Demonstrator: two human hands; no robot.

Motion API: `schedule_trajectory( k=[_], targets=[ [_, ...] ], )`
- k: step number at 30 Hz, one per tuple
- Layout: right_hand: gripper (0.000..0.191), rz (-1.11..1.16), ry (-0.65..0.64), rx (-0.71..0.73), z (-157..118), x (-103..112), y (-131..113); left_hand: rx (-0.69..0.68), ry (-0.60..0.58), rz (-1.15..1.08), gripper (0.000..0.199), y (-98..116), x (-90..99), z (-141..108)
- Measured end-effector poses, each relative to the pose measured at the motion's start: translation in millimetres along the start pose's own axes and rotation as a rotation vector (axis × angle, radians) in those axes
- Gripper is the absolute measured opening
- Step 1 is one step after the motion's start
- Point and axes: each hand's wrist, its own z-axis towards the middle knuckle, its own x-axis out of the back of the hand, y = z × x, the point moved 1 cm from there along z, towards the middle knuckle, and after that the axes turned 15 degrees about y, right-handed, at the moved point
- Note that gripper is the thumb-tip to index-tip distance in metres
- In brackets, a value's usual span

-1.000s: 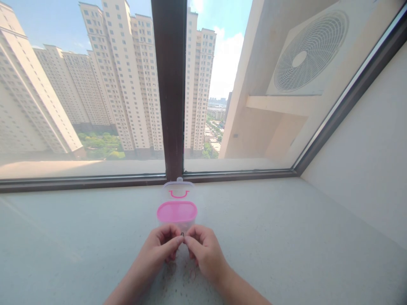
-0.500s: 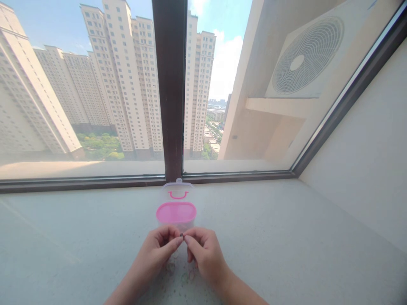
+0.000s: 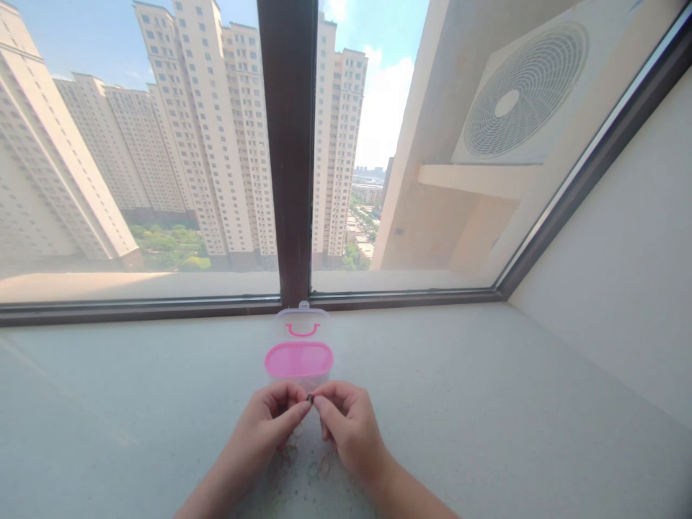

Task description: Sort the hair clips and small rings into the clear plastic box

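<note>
A tiny dark object point(image 3: 310, 398) is pinched between the fingertips of both hands; it is too small for me to tell its kind. My left hand point(image 3: 273, 414) grips it from the left, thumb against index finger. From the other side my right hand point(image 3: 349, 425) holds it the same way. Just beyond the fingers stands a clear plastic box with a pink inner tray point(image 3: 299, 359), its lid point(image 3: 303, 322) with a pink handle tipped back. Several small thin rings point(image 3: 324, 465) lie on the surface below my hands, partly hidden by them.
The pale stone windowsill point(image 3: 135, 404) spreads out on both sides of my hands. Behind the box runs a dark window frame point(image 3: 295, 216), with glass on either side. A white wall point(image 3: 610, 288) closes off the right.
The dark object sits at a slightly different angle between my fingertips. Both hands stay in nearly the same place, and the view has shifted very slightly.
</note>
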Motion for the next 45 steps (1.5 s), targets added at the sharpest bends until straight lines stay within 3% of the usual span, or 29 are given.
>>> schedule_trajectory(
  k=[25,28,31,34,36,38,40,45],
  targets=[
    [0.018,0.013,-0.024,0.005,-2.1,0.3,1.0,0.007,-0.002,-0.026,0.032,3.6,-1.2,-1.0],
    [0.018,-0.002,-0.005,0.011,-0.6,1.8,-1.0,-0.088,0.125,-0.047,0.029,6.2,2.5,-3.8],
    [0.02,-0.017,0.051,0.034,2.5,3.9,-1.5,-0.221,0.371,-0.03,0.026,8.3,11.1,-5.8],
    [0.019,-0.025,0.095,0.065,4.5,5.3,0.3,-0.326,0.574,0.059,0.023,8.1,19.1,-4.1],
    [0.018,-0.043,0.123,0.096,4.9,5.9,1.4,-0.388,0.646,0.165,0.026,5.5,21.8,-0.1],
    [0.018,-0.071,0.162,0.132,4.7,6.7,1.3,-0.446,0.636,0.307,0.045,0.9,22.1,5.3],
    [0.019,-0.097,0.206,0.161,4.6,7.9,0.0,-0.465,0.545,0.427,0.055,-5.1,20.8,10.8],
    [0.02,-0.142,0.358,0.266,7.0,12.6,-4.8,-0.411,0.413,0.497,0.056,-13.3,18.9,15.9]
  ],
)
